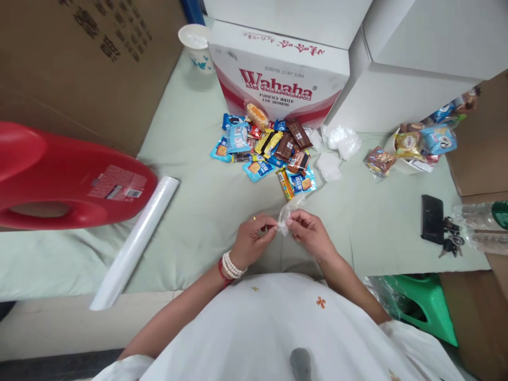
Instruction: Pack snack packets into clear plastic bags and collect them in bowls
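Observation:
A small clear plastic bag point(287, 212) is pinched between both of my hands, just above the pale green table cover point(190, 174). My left hand point(254, 239), with a pearl bracelet at the wrist, grips the bag's lower left edge with closed fingers. My right hand point(310, 230) pinches the bag from the right. Just beyond my hands lies a heap of wrapped snacks point(270, 148), blue, yellow and brown packets.
A Wahaha water carton point(278, 79) stands behind the snacks, with a paper cup point(197, 46) to its left. A red jug point(59, 180) and a white roll point(135, 241) lie at left. Crumpled clear bags point(337, 145), a bowl of snacks point(420, 145), a black phone with keys point(436, 222) and a green stool point(420, 304) are at right.

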A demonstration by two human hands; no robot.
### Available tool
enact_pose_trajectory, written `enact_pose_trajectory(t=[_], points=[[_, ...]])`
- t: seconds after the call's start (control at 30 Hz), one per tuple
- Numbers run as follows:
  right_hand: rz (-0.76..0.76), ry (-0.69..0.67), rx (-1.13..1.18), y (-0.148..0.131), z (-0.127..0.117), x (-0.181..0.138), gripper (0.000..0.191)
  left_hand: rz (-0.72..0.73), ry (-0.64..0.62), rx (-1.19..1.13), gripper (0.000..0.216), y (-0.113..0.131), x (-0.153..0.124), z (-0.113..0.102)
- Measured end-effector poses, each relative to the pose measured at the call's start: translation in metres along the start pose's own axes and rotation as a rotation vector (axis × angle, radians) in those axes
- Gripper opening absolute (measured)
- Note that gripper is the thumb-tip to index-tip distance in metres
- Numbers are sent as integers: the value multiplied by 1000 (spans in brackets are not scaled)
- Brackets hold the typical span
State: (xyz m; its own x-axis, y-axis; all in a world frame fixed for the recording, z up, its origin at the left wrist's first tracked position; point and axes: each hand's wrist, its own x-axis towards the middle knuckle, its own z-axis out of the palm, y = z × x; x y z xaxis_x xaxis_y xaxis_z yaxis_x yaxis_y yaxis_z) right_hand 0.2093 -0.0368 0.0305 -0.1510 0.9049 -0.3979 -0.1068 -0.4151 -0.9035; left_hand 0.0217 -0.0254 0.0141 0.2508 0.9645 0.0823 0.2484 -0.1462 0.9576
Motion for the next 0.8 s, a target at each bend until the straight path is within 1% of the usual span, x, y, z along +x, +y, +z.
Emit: enact_pose_trajectory(t=[0.03,0.13,0.2,0.27,0.33,0.4,0.47,0.53,0.6,0.67,0.7,0.73,0.77,0.8], points=[[-4,17,17,1,-2,2,38,-27,32,-6,11,-3,-1,-2],[2,84,30,1,-14,4,38,-174,134,-67,13,-15,-7,-10],[30,128,33,1,-19,2,41,-223,189,-69,13,-19,-10,-15],[71,137,42,0,-19,-1,45,-172,196,-26,11,-17,-14,-17],[101,102,53,0,-13,-1,49,-68,140,17,8,-11,-16,-16],[95,55,52,1,-5,2,49,12,58,40,8,-5,-18,-14],[53,48,26,2,2,7,44,26,30,61,6,-1,-18,-12],[-36,100,-61,3,5,12,37,-52,71,54,8,0,-16,-10],[-156,147,-233,3,6,14,29,-192,126,-15,11,1,-14,-8],[-280,129,-429,3,7,14,19,-302,145,-81,26,0,-11,-5],[-327,103,-503,2,7,13,15,-331,142,-91,33,-1,-9,-3],[-357,86,-547,2,8,12,12,-351,137,-92,36,-3,-7,-2],[-366,91,-556,2,9,11,11,-374,143,-105,34,-5,-5,-1],[-347,118,-530,3,9,10,11,-411,165,-146,31,-7,-3,0]])
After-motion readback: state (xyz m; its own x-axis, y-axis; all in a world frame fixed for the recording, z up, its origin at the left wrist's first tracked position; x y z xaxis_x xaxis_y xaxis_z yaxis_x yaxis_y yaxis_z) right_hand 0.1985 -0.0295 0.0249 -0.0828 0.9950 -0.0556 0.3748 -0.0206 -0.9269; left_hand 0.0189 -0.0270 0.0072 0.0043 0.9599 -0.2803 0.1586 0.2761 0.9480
